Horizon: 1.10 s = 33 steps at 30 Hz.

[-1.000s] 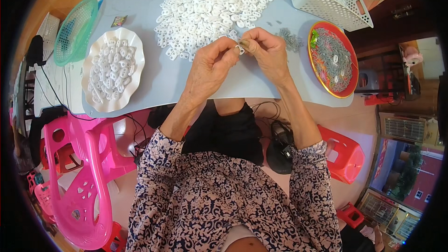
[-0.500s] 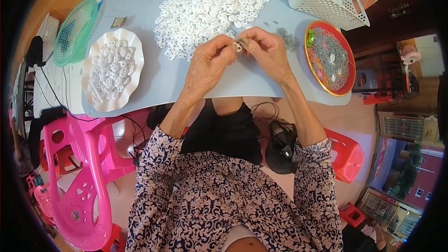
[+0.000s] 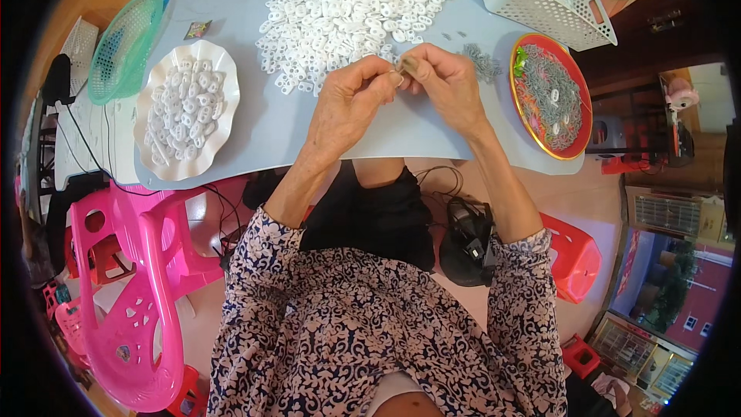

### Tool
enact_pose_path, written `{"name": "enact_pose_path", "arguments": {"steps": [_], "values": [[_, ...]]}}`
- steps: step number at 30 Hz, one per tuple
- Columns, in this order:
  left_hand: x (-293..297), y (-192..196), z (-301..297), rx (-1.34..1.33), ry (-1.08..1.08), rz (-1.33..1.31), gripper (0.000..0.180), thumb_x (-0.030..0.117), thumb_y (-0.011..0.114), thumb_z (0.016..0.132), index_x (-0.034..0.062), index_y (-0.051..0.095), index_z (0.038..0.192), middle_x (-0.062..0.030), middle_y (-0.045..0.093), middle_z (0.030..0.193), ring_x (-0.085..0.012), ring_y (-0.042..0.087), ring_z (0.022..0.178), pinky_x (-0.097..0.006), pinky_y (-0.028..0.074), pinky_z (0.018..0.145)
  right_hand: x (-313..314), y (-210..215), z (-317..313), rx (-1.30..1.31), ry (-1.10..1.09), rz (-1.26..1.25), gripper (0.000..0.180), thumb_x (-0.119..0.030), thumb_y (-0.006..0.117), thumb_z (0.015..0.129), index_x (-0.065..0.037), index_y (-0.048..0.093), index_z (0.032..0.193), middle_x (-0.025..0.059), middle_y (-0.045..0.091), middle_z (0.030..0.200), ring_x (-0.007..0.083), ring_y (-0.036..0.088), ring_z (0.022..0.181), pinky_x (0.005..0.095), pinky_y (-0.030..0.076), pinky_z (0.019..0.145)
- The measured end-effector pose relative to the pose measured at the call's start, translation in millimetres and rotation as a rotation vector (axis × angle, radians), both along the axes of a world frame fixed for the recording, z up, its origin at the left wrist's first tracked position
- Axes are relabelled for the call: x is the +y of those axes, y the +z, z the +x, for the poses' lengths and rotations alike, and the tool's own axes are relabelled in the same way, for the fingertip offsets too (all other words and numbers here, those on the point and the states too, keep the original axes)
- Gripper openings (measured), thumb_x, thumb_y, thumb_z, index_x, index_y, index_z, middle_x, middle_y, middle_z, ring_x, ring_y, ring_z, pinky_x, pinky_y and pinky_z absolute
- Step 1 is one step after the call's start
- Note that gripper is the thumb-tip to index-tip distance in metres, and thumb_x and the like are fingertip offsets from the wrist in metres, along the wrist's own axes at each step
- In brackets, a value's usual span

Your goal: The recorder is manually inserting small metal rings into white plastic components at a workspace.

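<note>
Over the near edge of a pale blue table (image 3: 258, 120), my left hand (image 3: 349, 104) and my right hand (image 3: 451, 89) meet fingertip to fingertip. Thumb and forefinger of the left are closed on a small white plastic piece, mostly hidden by the fingers. My right hand pinches right beside it; what lies in that pinch is too small to make out. Beyond the hands spreads a big heap of white oval pieces with holes (image 3: 340, 19). Close to my right hand is a little pile of thin grey metal bits (image 3: 482, 63).
At left, a white scalloped dish (image 3: 230, 112) holds more white pieces, near a green basket (image 3: 127, 85). On the right are a red gold-rimmed plate (image 3: 583, 120) of grey metal bits and a white perforated basket (image 3: 513, 11). A pink chair (image 3: 164, 293) and red stool (image 3: 575, 259) flank me.
The fingertips have closed in over the white piece, which showed more plainly before. My right hand has tilted slightly and shifted a little to the right. The whole view has moved slightly.
</note>
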State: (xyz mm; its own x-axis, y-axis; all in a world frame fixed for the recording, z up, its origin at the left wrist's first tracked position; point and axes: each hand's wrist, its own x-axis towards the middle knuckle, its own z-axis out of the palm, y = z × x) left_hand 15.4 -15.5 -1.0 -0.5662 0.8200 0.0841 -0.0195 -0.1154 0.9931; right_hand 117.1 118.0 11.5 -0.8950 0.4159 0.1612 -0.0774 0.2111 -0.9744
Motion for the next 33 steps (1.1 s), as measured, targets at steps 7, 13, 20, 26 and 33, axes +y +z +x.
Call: {"name": "enact_pose_path", "arguments": {"steps": [7,13,20,26,33], "values": [[0.8,-6.0,-0.4,-0.055,-0.048,0.040,0.013,0.012,0.056,0.086,0.0005,0.062,0.083,0.0022,0.054,0.067,-0.0039,0.045,0.064,-0.020,0.036,0.056,5.4,-0.5,4.2,-0.023,0.030,0.033,0.017,-0.016,0.058,0.091,0.000,0.061,0.087,0.0002,0.060,0.074,0.0062,0.050,0.067,0.0202,0.042,0.062],[-0.7,-2.1,-0.6,-0.022,0.008,-0.020,0.014,0.011,0.054,0.086,-0.0005,0.062,0.087,0.0008,0.057,0.069,-0.0048,0.047,0.065,-0.020,0.037,0.058,-5.3,5.7,1.9,-0.017,-0.015,0.045,0.017,-0.016,0.059,0.090,0.000,0.062,0.087,-0.0007,0.060,0.074,0.0049,0.050,0.068,0.0186,0.041,0.062],[0.2,-4.4,3.4,0.049,0.037,0.057,0.018,0.012,0.050,0.091,-0.0019,0.062,0.093,-0.0024,0.060,0.070,-0.0075,0.051,0.066,-0.023,0.043,0.063,-7.1,-2.8,3.8,0.035,-0.055,-0.052,0.010,-0.008,0.062,0.087,0.002,0.063,0.090,-0.0005,0.061,0.077,0.0052,0.053,0.073,0.0191,0.043,0.066],[0.4,-5.5,4.6,0.222,0.094,0.064,0.016,0.011,0.051,0.091,-0.0009,0.061,0.092,-0.0031,0.060,0.069,-0.0075,0.051,0.065,-0.023,0.042,0.059,-11.2,-3.8,0.7,0.070,-0.112,-0.010,0.007,-0.005,0.065,0.084,0.001,0.063,0.087,-0.0011,0.061,0.075,0.0048,0.054,0.071,0.0192,0.045,0.065],[0.6,-3.6,3.1,0.203,0.133,0.057,0.015,0.012,0.051,0.092,-0.0004,0.060,0.091,-0.0034,0.059,0.070,-0.0070,0.051,0.066,-0.023,0.041,0.059,-12.8,-5.3,-5.8,0.085,-0.157,0.009,0.008,-0.006,0.062,0.086,0.002,0.062,0.087,0.0004,0.062,0.075,0.0045,0.053,0.067,0.0192,0.044,0.062]]}}
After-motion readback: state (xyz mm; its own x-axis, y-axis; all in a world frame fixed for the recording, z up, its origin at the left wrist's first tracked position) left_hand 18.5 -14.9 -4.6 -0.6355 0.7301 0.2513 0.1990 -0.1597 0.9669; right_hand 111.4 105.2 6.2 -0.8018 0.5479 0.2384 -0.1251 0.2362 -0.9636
